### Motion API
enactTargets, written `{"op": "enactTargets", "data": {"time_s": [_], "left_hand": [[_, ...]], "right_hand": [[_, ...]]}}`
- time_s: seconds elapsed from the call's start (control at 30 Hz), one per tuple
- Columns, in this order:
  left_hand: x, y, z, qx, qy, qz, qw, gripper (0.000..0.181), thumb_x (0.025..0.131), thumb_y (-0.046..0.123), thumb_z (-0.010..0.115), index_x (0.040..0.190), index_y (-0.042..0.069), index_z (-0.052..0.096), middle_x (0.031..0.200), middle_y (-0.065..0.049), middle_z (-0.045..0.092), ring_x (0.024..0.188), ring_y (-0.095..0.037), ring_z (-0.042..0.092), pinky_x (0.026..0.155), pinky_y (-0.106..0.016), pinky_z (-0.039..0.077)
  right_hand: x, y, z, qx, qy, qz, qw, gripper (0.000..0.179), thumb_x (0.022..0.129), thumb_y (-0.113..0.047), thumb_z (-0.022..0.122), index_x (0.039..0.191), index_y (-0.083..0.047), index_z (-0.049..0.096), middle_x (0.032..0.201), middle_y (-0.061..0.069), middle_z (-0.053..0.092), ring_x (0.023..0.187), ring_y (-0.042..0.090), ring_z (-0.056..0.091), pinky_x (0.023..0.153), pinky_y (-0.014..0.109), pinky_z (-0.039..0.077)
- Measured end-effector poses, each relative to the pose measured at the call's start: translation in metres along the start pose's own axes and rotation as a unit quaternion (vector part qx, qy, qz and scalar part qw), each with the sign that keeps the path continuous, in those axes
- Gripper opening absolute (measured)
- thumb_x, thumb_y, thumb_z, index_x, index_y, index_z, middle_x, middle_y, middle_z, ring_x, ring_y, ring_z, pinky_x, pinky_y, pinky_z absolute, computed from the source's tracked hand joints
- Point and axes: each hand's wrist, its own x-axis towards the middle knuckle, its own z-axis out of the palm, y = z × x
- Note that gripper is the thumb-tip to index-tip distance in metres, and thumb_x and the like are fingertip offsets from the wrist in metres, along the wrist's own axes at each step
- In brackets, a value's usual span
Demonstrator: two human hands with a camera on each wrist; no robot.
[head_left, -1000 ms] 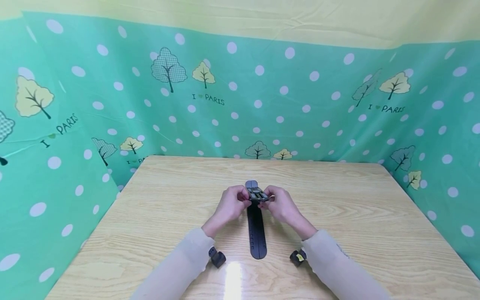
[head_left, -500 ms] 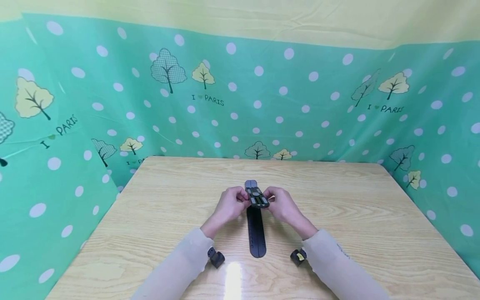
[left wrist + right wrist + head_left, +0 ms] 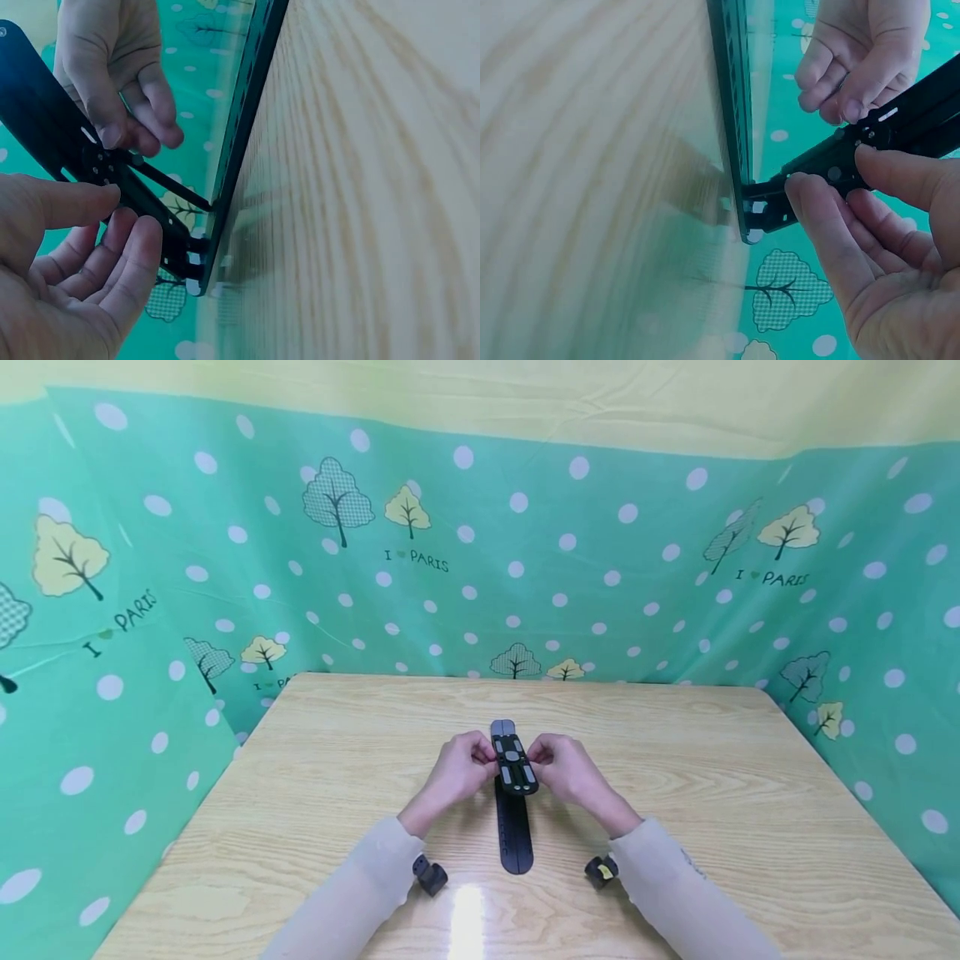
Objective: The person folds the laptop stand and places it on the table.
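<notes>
A black folding stand [image 3: 514, 839] is on the wooden table, its long rounded base running away from the person. Its upper plate [image 3: 507, 782], with grey pads and a grey disc, slants up above the base, joined at the far end. In the left wrist view a thin strut [image 3: 176, 187] links the plate to the base. The left hand [image 3: 459, 766] pinches the plate's left edge with thumb and fingertips. On the opposite edge, the right hand [image 3: 564, 768] pinches it between thumb and fingers, as the right wrist view shows.
The light wooden table [image 3: 337, 735] extends around the stand on every side. Behind it hangs a green polka-dot curtain [image 3: 420, 610]. Black wrist cameras [image 3: 431, 875] sit below both sleeves, close to the tabletop.
The plate, seen almost edge-on a second ago, has tipped so its near end reaches lower toward the person and its padded face shows fully. Both hands stay nearly in place.
</notes>
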Motion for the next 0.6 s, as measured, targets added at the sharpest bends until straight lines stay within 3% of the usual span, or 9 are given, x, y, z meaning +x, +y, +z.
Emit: {"op": "enactTargets", "data": {"time_s": [0.27, 0.47, 0.6], "left_hand": [[-0.0012, -0.0001, -0.0012, -0.021, -0.019, 0.014, 0.9995, 0.018, 0.075, -0.006, 0.068, 0.087, 0.007, 0.063, 0.078, -0.003, 0.065, 0.07, -0.013, 0.06, 0.067, -0.027, 0.052], [-0.0026, -0.0009, -0.0011, 0.007, -0.049, 0.024, 0.9985, 0.021, 0.074, -0.009, 0.069, 0.086, 0.006, 0.063, 0.078, -0.003, 0.064, 0.071, -0.012, 0.06, 0.067, -0.026, 0.052], [-0.0042, -0.0006, -0.0014, 0.029, -0.075, 0.027, 0.9964, 0.023, 0.072, -0.009, 0.071, 0.087, 0.006, 0.063, 0.078, -0.001, 0.063, 0.072, -0.012, 0.06, 0.068, -0.026, 0.052]], "right_hand": [[-0.0024, 0.0001, -0.0051, 0.019, -0.032, -0.029, 0.9989, 0.012, 0.083, 0.002, 0.069, 0.088, -0.007, 0.064, 0.082, 0.001, 0.063, 0.075, 0.015, 0.06, 0.069, 0.029, 0.053], [-0.0017, 0.0066, -0.0052, -0.007, -0.08, -0.096, 0.9921, 0.018, 0.08, 0.004, 0.071, 0.092, -0.007, 0.064, 0.084, 0.0, 0.064, 0.077, 0.013, 0.061, 0.07, 0.026, 0.053], [-0.0026, 0.0087, -0.0057, -0.022, -0.115, -0.116, 0.9863, 0.021, 0.079, 0.007, 0.07, 0.094, -0.006, 0.064, 0.084, 0.0, 0.065, 0.078, 0.015, 0.062, 0.07, 0.027, 0.053]]}}
